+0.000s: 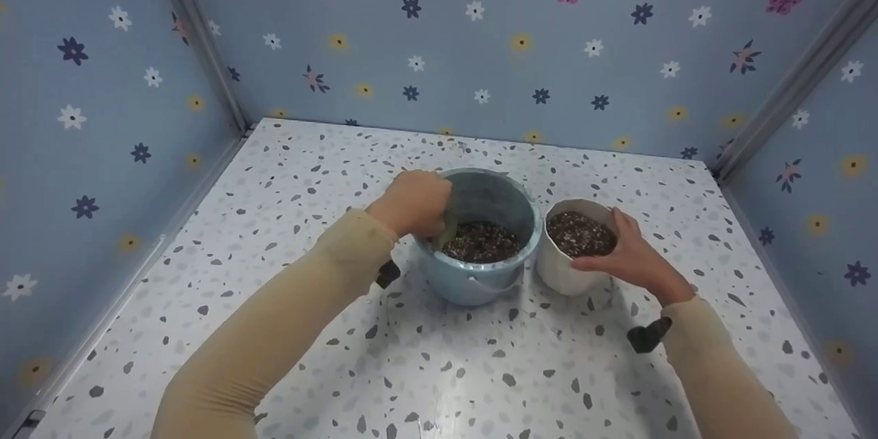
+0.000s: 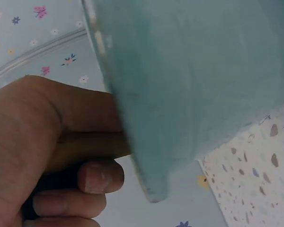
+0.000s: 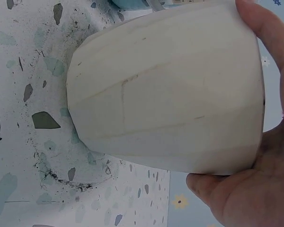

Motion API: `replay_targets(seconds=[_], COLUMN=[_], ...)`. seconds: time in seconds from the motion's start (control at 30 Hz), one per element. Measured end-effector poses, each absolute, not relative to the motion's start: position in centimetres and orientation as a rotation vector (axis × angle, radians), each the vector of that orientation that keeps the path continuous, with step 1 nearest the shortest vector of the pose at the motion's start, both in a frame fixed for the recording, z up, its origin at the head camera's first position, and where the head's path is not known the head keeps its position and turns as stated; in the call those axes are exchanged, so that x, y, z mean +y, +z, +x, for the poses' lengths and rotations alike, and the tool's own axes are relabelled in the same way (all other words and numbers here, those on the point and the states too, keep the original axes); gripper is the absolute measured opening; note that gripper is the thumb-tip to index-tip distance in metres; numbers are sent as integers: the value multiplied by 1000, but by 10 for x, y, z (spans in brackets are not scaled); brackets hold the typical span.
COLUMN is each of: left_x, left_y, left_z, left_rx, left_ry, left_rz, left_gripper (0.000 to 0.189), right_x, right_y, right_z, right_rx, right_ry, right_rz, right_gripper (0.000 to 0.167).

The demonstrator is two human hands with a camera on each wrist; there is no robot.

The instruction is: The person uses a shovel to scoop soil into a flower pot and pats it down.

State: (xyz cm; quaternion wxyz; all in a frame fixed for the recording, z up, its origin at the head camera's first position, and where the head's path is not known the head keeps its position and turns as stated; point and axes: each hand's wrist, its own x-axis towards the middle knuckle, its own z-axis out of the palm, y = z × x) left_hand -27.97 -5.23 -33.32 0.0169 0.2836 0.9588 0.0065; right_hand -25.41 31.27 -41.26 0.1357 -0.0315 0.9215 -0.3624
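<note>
A light-blue bucket with dark, speckled potting soil in its bottom stands near the middle of the table. My left hand is at its left rim, fingers curled round the brownish handle of what looks like a small trowel. Its greenish blade reaches down inside the bucket, partly hidden. To the right stands a white faceted plant pot, filled with similar soil. My right hand grips this pot near its rim, thumb on the near side and fingers on the far side.
The white speckled table has dark crumbs of soil beside the pot. Blue flowered panels enclose it at the back and both sides. The bucket's handle hangs down on its near side.
</note>
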Motion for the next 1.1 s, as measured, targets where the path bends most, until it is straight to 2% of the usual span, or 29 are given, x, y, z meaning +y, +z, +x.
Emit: replay_targets(seconds=[0.2, 0.57, 1.1], left_x=[-58, -70, -80], left_y=[-329, -334, -345], left_z=[-283, -289, -287], left_rx=[2879, 2603, 2450], left_ry=[244, 673, 999], left_rz=[850, 854, 643], left_gripper=[0, 8, 11], right_x=[313, 313, 315], right_y=[-414, -412, -414], right_z=[-254, -253, -256], right_rx=[2680, 2677, 2675], right_ry=[-1045, -1046, -1032], right_rz=[-80, -88, -87], right_gripper=[139, 138, 139])
